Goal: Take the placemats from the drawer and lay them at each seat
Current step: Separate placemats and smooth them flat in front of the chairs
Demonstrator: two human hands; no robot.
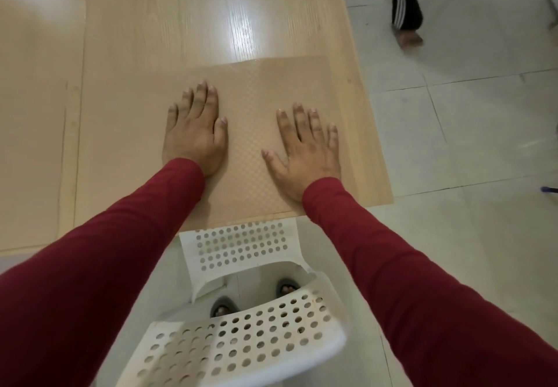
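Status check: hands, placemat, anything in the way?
Left hand and right hand flat, pressing placemat. Placemat on table before white chair. Nothing blocking.

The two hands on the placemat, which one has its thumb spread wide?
The right hand: its thumb angles well away from its fingers. The left hand keeps its thumb close beside the palm. Both lie flat on the placemat.

Bystander's legs cut off at top edge; chair hides wearer's feet partly.
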